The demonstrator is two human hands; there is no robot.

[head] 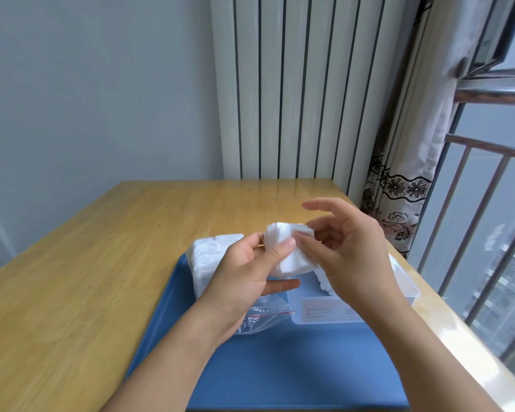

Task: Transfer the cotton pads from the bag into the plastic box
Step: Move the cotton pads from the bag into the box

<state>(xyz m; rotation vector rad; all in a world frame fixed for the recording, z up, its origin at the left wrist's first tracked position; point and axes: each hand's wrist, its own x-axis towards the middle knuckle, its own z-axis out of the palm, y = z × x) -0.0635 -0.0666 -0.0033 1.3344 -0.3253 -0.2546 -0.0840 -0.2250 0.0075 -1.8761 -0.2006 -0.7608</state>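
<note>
A small stack of white cotton pads (pixel 283 236) is held above the tray between both hands. My left hand (pixel 244 272) grips the stack from the left, its thumb pressed on the front. My right hand (pixel 348 248) pinches the stack's right side, index finger raised. Below my left hand lies a clear zip bag (pixel 262 316) with a red seal line, still packed with white pads (pixel 211 254) at its far end. The clear plastic box (pixel 321 313) sits to the right under my right hand, with some pads (pixel 323 281) inside it.
Bag and box rest on a blue tray (pixel 280 367) on a wooden table (pixel 101 263). A radiator (pixel 295 84) stands behind the table. A curtain (pixel 399 188) and a barred window (pixel 488 233) are close on the right.
</note>
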